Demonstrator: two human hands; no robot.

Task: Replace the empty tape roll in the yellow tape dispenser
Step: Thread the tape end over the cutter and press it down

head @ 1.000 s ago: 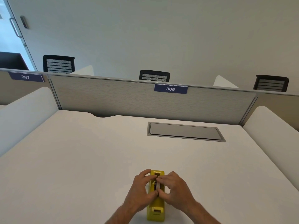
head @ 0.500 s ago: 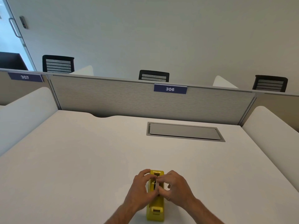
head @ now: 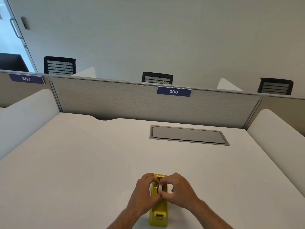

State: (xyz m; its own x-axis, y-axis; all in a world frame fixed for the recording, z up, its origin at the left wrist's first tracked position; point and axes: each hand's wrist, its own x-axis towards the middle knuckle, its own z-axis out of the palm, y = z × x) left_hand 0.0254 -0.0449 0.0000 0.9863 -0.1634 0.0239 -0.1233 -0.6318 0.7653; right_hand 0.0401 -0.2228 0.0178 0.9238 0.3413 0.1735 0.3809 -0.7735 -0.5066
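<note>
From the head camera, the yellow tape dispenser (head: 158,210) stands lengthwise on the white desk (head: 82,162) at about six o'clock, near the front edge, its cutter end toward the person. The left hand (head: 144,194) wraps the dispenser's left side, fingers curled against the body. The right hand (head: 179,190) pinches a thin pale ring, probably the tape roll (head: 160,189), between thumb and fingers; the ring stands on edge in the dispenser's slot. At one o'clock a grey cable hatch (head: 188,135) sits flush in the desk, and beyond it the partition (head: 115,100) carries a blue "306" label (head: 174,91).
</note>
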